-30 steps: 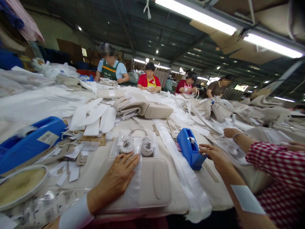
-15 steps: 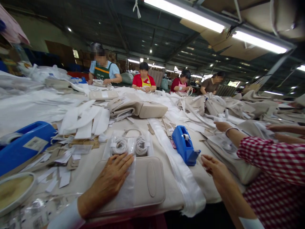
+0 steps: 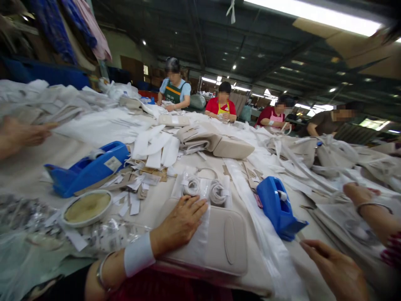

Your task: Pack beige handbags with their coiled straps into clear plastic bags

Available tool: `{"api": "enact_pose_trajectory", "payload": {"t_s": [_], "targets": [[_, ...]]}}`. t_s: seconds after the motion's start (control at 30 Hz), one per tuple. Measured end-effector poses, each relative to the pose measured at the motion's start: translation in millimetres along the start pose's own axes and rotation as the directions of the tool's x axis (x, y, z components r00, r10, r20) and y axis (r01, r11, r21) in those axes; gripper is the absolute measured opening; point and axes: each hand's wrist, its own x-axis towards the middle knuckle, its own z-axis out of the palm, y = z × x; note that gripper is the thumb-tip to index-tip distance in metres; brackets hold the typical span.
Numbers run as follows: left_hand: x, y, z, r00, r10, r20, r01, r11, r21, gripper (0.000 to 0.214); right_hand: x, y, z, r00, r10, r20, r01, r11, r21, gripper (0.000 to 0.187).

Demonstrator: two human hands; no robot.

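Observation:
My left hand lies flat, fingers stretched, on a beige bag with a stitched oval on its face. Under the fingers a strip of translucent wrapping runs across the bag. Coiled white cords in clear plastic lie at the bag's far edge, just beyond my fingertips. My right hand is at the lower right, thumb and forefinger pinched together beside the cutting end of a blue tape dispenser. A thin pale strip, seemingly tape, shows faintly at the fingertips.
Another blue tape dispenser and a round dish stand left, among paper tags. Long plastic film runs right of the bag. Other people's hands reach in at left and right. More beige bags lie beyond.
The view has turned left, so things appear farther right. Another person's hand now shows at the left edge. My left hand stays on the bag; my right hand remains by the dispenser's end.

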Motion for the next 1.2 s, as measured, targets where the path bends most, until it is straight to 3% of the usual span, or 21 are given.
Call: {"api": "enact_pose_trajectory", "payload": {"t_s": [0.03,0.07,0.1,0.17,0.23,0.33,0.37,0.43,0.6,0.87,1.0,1.2], "targets": [[0.0,0.5,-1.0,1.000,-0.005,0.000,0.005,1.000,-0.007,0.047,0.4,-18.9,-4.0,0.986,-0.166,0.013,0.167,0.982,-0.091,0.026],[-0.1,1.1,-1.8,1.000,-0.009,0.002,0.009,1.000,-0.011,0.046,0.4,-43.4,-6.3,0.935,-0.352,0.052,0.356,0.924,-0.143,0.024],[-0.1,1.6,-2.6,1.000,-0.015,0.006,0.015,1.000,-0.010,0.045,-0.2,-72.4,-6.8,0.846,-0.518,0.128,0.533,0.831,-0.161,0.024],[-0.3,2.8,-4.0,1.000,-0.029,0.012,0.029,1.000,-0.005,0.044,-2.0,-138.4,-2.0,0.679,-0.697,0.231,0.733,0.662,-0.157,0.022],[-0.6,3.7,-5.3,0.999,-0.041,0.005,0.041,0.999,-0.006,0.044,-3.2,-203.9,11.2,0.503,-0.770,0.394,0.858,0.500,-0.118,0.023],[-1.1,4.8,-7.6,0.999,-0.044,-0.019,0.044,0.999,-0.032,0.046,-0.1,-277.2,45.4,0.235,-0.739,0.631,0.953,0.301,-0.002,0.019],[-1.2,5.1,-8.5,0.999,-0.047,-0.023,0.046,0.998,-0.042,0.047,2.5,-292.6,59.2,0.166,-0.692,0.702,0.962,0.271,0.040,0.017],[-1.3,5.5,-10.2,0.998,-0.050,-0.031,0.048,0.997,-0.057,0.045,9.5,-310.5,86.6,0.092,-0.637,0.765,0.965,0.248,0.090,0.017],[-0.8,5.6,-12.3,0.997,-0.059,-0.057,0.055,0.996,-0.067,0.042,25.1,-313.3,131.3,0.070,-0.605,0.793,0.967,0.237,0.095,0.025],[0.5,4.5,-10.1,0.998,-0.062,-0.002,0.061,0.996,-0.061,0.041,33.1,-307.7,147.3,0.066,-0.607,0.792,0.980,0.190,0.064,0.021],[0.6,4.7,-7.3,0.998,-0.061,0.005,0.061,0.998,-0.033,0.042,30.5,-306.7,149.6,0.103,-0.613,0.784,0.988,0.153,-0.010,0.014],[1.6,5.2,-7.0,0.998,-0.062,0.008,0.062,0.998,-0.006,0.042,12.5,-300.3,153.9,0.188,-0.689,0.699,0.981,0.104,-0.162,0.022]]}}
